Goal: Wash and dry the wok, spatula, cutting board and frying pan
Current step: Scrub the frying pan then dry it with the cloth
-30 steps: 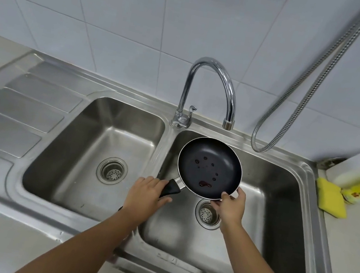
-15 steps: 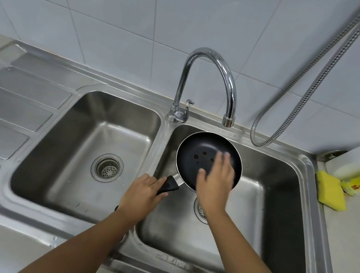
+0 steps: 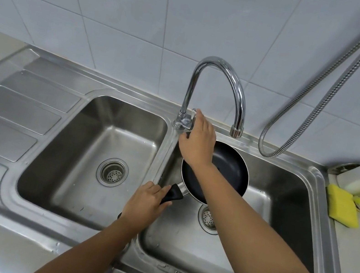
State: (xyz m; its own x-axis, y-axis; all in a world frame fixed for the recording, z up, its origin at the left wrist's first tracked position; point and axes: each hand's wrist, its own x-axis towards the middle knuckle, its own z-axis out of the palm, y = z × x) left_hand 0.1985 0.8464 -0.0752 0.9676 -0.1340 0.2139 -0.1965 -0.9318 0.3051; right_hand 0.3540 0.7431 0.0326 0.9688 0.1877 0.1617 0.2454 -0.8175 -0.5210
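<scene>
Over right basin — frying pan | left hand seemingly curled round handle

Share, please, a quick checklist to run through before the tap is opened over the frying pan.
1. Left hand grips the frying pan by its handle: ok.
2. Right hand holds the tap lever: ok.
3. Pan sits below the spout: ok.
4. Water running: not ok, no stream visible.
5. Sponge lying nearby on the right: ok.
6. Drain below the pan clear: cannot tell, partly hidden.
</scene>
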